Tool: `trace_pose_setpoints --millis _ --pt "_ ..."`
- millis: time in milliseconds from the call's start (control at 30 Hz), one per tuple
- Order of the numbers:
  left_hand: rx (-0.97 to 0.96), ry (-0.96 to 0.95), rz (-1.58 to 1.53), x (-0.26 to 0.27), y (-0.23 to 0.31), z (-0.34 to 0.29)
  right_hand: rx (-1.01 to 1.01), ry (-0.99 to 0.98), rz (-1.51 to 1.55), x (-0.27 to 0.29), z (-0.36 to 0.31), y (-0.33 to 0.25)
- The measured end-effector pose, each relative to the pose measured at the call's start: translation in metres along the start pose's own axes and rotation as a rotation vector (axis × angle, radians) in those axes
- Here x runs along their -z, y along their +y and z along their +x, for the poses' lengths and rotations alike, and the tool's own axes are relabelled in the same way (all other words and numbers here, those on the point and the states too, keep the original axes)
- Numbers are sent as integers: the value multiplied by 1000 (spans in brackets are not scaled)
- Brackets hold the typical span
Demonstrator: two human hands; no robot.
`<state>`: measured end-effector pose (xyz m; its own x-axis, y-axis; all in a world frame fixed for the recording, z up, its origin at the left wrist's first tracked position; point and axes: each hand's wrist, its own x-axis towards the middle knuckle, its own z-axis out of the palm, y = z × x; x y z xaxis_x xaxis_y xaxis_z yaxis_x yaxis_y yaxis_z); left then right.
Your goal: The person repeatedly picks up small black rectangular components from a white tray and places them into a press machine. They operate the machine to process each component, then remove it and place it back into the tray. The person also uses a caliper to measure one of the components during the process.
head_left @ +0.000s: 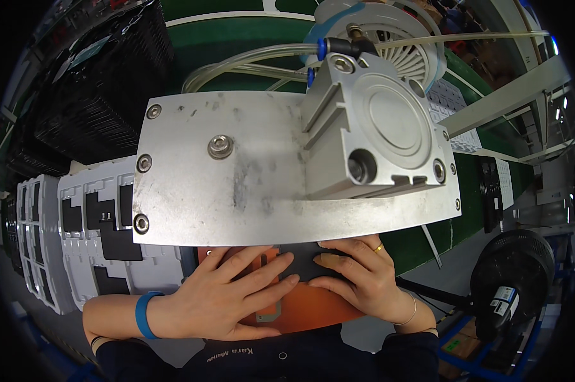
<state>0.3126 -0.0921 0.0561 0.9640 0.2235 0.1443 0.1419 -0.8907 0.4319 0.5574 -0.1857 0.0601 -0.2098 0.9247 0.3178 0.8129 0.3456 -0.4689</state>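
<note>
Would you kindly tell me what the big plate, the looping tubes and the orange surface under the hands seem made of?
Plate: metal, perhaps aluminium; satin silver-grey sheen. Tubes: probably flexible plastic, see-through and curved. Orange surface: smooth with a soft sheen; plastic or coated metal, unclear which.

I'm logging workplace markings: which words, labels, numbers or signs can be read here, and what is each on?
I won't copy wording, but marks show here:
White lettering on the dark shirt, legible but left unquoted.
White-and-blue label on the round black fan-like unit: too small to read.
Green sticker, lower right: too small to read.
The metal plate shows no text.
</note>
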Motion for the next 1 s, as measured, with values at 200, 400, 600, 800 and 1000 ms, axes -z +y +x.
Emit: trace_pose_setpoints --millis 200,400,600,800,1000 --pt "14 21 1 0 1 -1 26 34 -46 -2 0 0" --pt "17 39 -10 -3 1 -2 -3 7 -10 -2 -2 0" --pt "16 5 -20 2 2 -2 -30 -90 94 4 5 1" --pt "-30 71 -50 -3 0 -4 -175 -184 270 17 14 -4" --pt "42 280 -199 8 13 -1 -599 -264 861 28 6 18"
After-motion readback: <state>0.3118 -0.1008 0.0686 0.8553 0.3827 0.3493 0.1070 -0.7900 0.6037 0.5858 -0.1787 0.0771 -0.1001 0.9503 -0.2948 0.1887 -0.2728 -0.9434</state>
